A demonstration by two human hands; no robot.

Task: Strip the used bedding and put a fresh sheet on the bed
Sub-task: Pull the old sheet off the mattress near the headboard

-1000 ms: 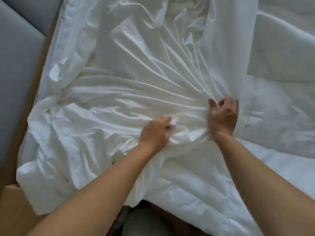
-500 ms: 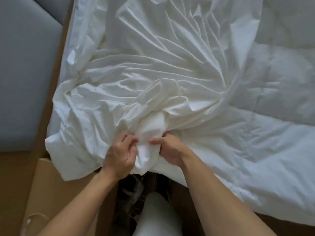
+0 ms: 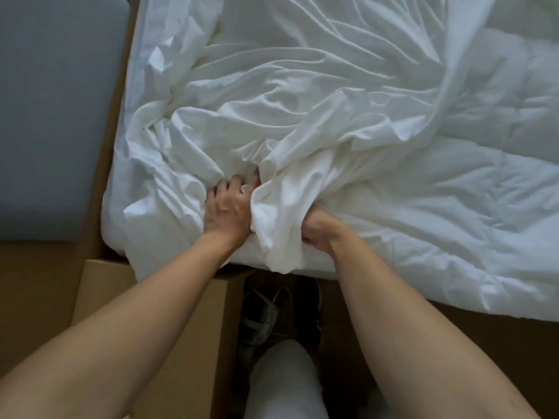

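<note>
A crumpled white sheet lies bunched over the left part of the bed, gathered into folds near the bed's front edge. My left hand reaches into the folds, its fingers curled into the cloth. My right hand grips a thick gathered bundle of the same sheet, which hangs over the edge between my hands; its fingers are mostly hidden by the cloth. A white quilted mattress pad shows on the right, bare of the sheet.
A grey padded headboard panel stands at the left. A brown cardboard box sits on the floor below the bed's corner. My leg in light trousers and a dark shoe are at the bed's edge.
Both hands pulled the sheet toward the near edge, bunching it. The left hand has since reached forward into the folds while the right keeps the gathered bundle.
</note>
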